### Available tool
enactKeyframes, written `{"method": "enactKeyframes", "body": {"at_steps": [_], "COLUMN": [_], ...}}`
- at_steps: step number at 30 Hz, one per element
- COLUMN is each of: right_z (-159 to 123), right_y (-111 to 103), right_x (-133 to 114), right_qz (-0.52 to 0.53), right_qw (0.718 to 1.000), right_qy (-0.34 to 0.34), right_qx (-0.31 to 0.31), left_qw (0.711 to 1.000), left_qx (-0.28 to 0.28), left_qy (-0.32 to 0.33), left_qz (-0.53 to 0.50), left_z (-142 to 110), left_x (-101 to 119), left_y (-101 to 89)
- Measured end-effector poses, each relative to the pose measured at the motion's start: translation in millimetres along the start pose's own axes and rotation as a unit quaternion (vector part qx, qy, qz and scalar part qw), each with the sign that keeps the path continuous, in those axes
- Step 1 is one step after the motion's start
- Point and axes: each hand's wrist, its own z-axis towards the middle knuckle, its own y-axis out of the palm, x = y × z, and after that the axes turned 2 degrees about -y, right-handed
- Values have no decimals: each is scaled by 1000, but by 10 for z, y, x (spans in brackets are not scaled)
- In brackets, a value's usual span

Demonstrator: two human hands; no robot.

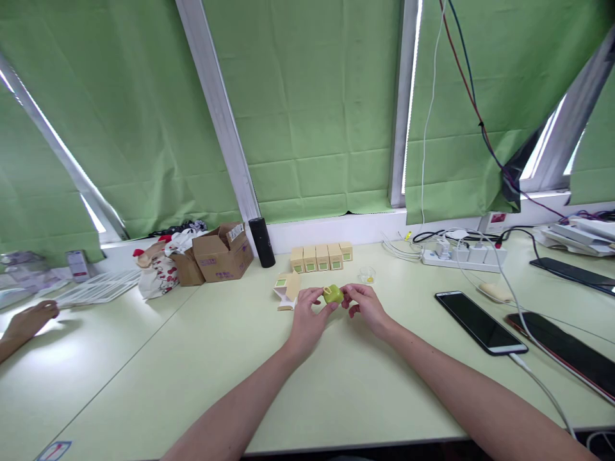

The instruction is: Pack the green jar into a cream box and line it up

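Observation:
My left hand (308, 315) holds a small, rounded, glossy green object (333, 294) just above the table, thumb and fingers closed around its left side. A pale yellow loop lies across the top of this object; its exact kind does not show. My right hand (364, 306) has bent fingers pressed together at the object's right edge, with the fingertips partly hidden. Left of the hands, an opened cardboard box (287, 289) with a green label lies with its flaps out. Behind them stands a row of several small tan boxes (323, 257). A clear plastic cup (366, 275) holds something small and yellow.
On the right lie a phone (482, 322) with a cable, another dark phone (571, 349) and a white power strip (464, 257). A black cylinder (262, 242), a brown carton (223, 253) and a patterned bag (158, 272) stand back left. Another person's hand (31, 319) is at far left.

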Motion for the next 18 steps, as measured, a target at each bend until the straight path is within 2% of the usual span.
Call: {"method": "enactKeyframes", "body": {"at_steps": [4,7,9,11,18], "right_z": [4,33,81,148,365], "right_y": [-6,-31,-77,-154,-587], "right_x": [-9,4,35,75,148], "right_qz": [-7,-42,-104,-194,-314], "right_qw": [1000,999,993,973,920], "right_qy": [-2,-18,-41,-72,-75], "right_qx": [-6,13,48,106,223], "left_qw": [995,990,988,985,977], "left_qx": [-40,-50,-44,-40,-29], "left_qy": [-51,-87,-109,-123,-154], "left_qz": [-71,-95,-104,-115,-145], "left_z": [35,58,68,72,70], "left_x": [9,31,42,43,8], "left_y": [-3,-24,-36,-42,-50]}}
